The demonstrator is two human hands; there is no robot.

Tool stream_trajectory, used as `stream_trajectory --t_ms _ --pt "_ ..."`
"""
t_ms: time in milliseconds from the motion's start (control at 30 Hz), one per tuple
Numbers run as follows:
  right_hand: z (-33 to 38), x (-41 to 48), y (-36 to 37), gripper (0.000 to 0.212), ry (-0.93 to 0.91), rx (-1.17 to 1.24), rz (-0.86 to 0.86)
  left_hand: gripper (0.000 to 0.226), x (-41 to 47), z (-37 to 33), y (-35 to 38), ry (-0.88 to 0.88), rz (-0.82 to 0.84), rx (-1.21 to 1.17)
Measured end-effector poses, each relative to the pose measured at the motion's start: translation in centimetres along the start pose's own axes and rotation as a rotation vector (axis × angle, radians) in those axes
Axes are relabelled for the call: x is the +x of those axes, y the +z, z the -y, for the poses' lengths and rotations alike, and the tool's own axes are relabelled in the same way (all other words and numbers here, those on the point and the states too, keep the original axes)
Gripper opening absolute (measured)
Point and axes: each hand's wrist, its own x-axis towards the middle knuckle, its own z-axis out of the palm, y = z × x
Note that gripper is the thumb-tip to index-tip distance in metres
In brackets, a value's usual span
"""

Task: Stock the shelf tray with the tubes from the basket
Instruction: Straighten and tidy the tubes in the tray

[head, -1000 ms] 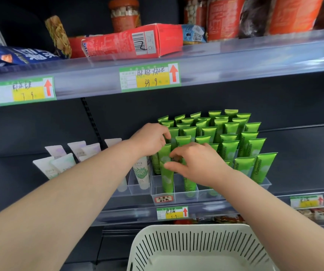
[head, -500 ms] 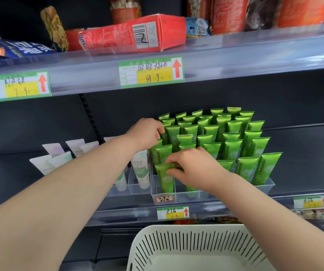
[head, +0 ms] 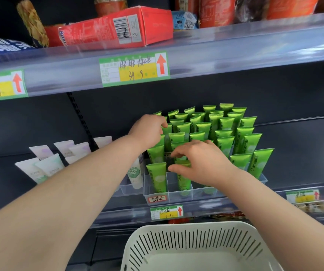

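tray packed with green tubes, your right hand pinching a near one, left hand curled on far ones

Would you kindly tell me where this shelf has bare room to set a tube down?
Bare shelf lies right of the clear tray, and left of the white tubes. The tray is crowded with green tubes, the left hand and right hand among them.

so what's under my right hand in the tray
A green tube stands in the clear tray's front row; the right hand grips its top. Lower ends of other tubes show through the tray wall; their upper parts are covered by the hand.
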Motion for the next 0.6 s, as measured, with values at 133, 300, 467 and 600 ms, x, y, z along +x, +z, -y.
stream_trajectory --t_ms 133,300,467,600 --pt "0.0 -0.1 -0.2 0.045 0.005 0.007 -0.009 0.039 -0.1 0.2 -0.5 -0.022 0.017 -0.044" --pt "0.2 -0.1 -0.3 0.046 0.009 -0.008 -0.003 0.038 -0.6 0.1 -1.2 -0.020 0.026 -0.059" --pt "0.4 -0.2 -0.5 0.047 0.014 -0.027 -0.003 0.039 -1.0 -0.1 -2.0 -0.022 0.009 -0.072" --pt "0.6 -0.6 -0.8 0.047 0.006 -0.055 -0.029 0.037 -1.7 -0.3 -2.8 -0.022 0.006 -0.077"
